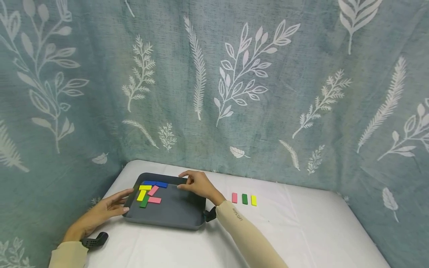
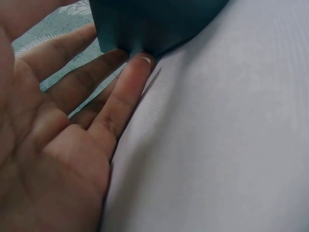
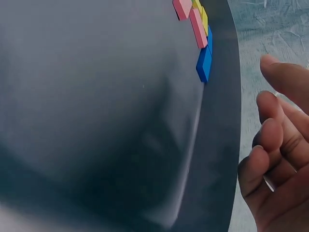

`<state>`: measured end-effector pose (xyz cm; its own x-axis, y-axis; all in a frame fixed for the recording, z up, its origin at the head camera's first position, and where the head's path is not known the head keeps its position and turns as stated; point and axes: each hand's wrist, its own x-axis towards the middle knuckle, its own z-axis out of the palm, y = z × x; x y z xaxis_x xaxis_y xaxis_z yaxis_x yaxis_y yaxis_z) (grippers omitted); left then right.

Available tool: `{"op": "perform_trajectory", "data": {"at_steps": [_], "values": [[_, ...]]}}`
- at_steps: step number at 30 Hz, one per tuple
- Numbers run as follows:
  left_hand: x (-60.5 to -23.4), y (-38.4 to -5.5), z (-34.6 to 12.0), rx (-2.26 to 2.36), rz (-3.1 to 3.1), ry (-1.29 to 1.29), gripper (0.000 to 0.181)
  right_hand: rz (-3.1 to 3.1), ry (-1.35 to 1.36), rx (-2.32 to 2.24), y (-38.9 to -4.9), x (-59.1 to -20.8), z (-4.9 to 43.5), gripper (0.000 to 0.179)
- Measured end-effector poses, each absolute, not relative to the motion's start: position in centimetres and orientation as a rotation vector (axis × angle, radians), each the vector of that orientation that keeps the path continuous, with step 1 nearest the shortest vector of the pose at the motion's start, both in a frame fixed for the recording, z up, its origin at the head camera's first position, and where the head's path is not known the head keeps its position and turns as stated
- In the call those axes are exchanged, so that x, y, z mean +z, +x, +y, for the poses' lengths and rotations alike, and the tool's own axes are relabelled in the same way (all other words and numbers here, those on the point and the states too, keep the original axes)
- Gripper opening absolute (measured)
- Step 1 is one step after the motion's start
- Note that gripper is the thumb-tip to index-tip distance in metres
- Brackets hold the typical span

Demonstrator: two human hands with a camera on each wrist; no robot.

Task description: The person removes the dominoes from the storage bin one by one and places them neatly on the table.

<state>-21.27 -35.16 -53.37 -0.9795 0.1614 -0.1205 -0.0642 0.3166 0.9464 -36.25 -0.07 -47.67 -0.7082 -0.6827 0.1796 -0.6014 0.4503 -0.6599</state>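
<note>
A dark grey tray (image 1: pixel 174 214) lies on the white table with several small blocks grouped at its far left. Among them are a blue block (image 1: pixel 162 184), a yellow block (image 1: pixel 145 187), a pink block (image 1: pixel 154 200) and a green block (image 1: pixel 144 201). At the tray's left side rests my left hand (image 1: pixel 100 210), its fingers extended; in the left wrist view the fingertips touch the tray's outer wall (image 2: pixel 154 24). My right hand (image 1: pixel 201 185) is at the far right rim, fingers loosely bent with nothing between them. The right wrist view has these fingers (image 3: pixel 268 135) beside the rim.
Right of the tray, a pink block (image 1: pixel 234 197), a green block (image 1: pixel 244 199) and a yellow block (image 1: pixel 254 200) lie in a row on the white cloth (image 1: pixel 301 227). Behind the table hangs a blue-green curtain (image 1: pixel 174 93) with white leaf prints.
</note>
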Motion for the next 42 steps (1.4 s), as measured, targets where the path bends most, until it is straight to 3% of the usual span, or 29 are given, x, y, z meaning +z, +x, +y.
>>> {"op": "perform_trajectory", "data": {"at_steps": [31,42], "values": [[-53.5,-21.0,-35.2,1.790,2.334,0.078,0.079,2.458,-0.944,-0.985,-36.8,-50.3,-5.2,0.046],[-53.2,-20.8,-35.1,1.777,2.345,0.096,0.078,2.419,-0.993,-0.984,-36.7,-51.0,-5.1,0.021]]}}
